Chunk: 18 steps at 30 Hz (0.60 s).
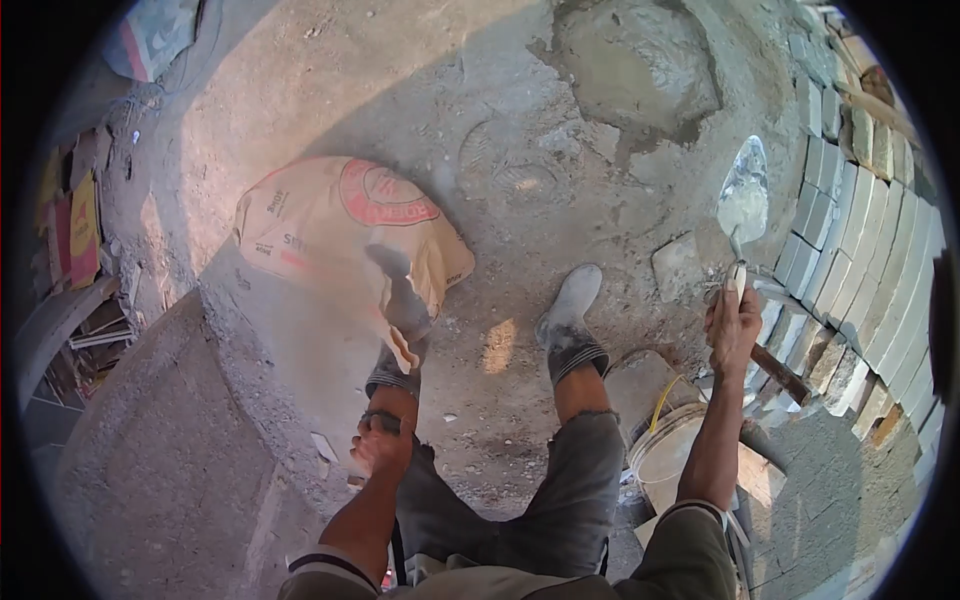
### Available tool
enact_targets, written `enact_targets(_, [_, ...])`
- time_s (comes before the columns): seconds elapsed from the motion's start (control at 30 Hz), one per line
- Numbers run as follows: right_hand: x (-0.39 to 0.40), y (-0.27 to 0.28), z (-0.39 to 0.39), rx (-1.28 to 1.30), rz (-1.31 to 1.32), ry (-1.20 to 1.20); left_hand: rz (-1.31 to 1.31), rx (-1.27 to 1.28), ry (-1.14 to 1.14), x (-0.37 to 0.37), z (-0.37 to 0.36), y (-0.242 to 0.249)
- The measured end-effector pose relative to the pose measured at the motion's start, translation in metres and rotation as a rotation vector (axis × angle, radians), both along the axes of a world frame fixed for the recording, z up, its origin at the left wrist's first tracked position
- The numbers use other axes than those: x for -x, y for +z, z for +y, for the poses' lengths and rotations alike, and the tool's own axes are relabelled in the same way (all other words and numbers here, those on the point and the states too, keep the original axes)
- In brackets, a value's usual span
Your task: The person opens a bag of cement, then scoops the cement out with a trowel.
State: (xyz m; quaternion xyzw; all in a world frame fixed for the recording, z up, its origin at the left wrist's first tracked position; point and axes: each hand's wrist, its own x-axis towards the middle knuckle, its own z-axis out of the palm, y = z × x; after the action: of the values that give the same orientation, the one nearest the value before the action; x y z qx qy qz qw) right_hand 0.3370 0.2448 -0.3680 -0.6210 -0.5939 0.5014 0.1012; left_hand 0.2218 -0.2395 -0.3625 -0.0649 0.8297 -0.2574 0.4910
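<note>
My right hand point(733, 322) is closed round the pale handle of a trowel point(744, 200). The trowel's blade points away from me and is smeared with wet grey mortar. My left hand point(381, 446) is by my left knee, its fingers curled; what they hold, if anything, is hard to make out. Just beyond that hand lies a paper cement bag point(340, 215) with red print, its near end torn open. Pale dust hangs beside the bag and blurs its lower left side. My left boot is partly hidden behind the torn paper.
Wet mortar point(635, 70) lies in a hollow in the ground at the top. Stacked grey blocks point(870, 240) line the right side, with a wooden handle point(780, 375) near them. A bucket point(665, 445) stands by my right leg. A flat stone point(680, 268) lies near the trowel.
</note>
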Motion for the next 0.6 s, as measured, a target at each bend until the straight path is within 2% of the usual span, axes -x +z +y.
enact_targets(0.03, [0.007, 0.0, -0.051, 0.084, 0.093, 0.087, -0.022, 0.011, 0.008, -0.001, -0.009, -0.003])
enact_targets(0.1, [0.017, 0.009, -0.142, 0.231, 0.029, 0.275, -0.042, 0.013, 0.032, 0.006, -0.009, 0.001])
enact_targets(0.13, [0.02, 0.008, -0.179, 0.057, 0.058, 0.573, -0.036, 0.029, 0.048, 0.005, -0.015, 0.002])
enact_targets(0.2, [0.045, 0.027, -0.236, -0.146, -0.029, 0.889, -0.035, -0.008, 0.056, 0.003, -0.025, -0.002])
enact_targets(0.27, [0.056, 0.027, -0.286, 0.02, -0.216, 0.929, -0.042, -0.022, 0.076, 0.004, -0.033, 0.001])
enact_targets(0.3, [0.064, 0.025, -0.302, 0.009, -0.22, 0.941, -0.03, -0.043, 0.085, 0.003, -0.038, -0.001])
enact_targets(0.37, [0.083, 0.019, -0.326, 0.128, -0.637, 1.062, -0.017, -0.069, 0.099, 0.003, -0.047, 0.0])
enact_targets(0.6, [0.113, -0.015, -0.369, -0.032, -0.853, 0.974, -0.033, -0.114, 0.159, 0.011, -0.067, 0.006])
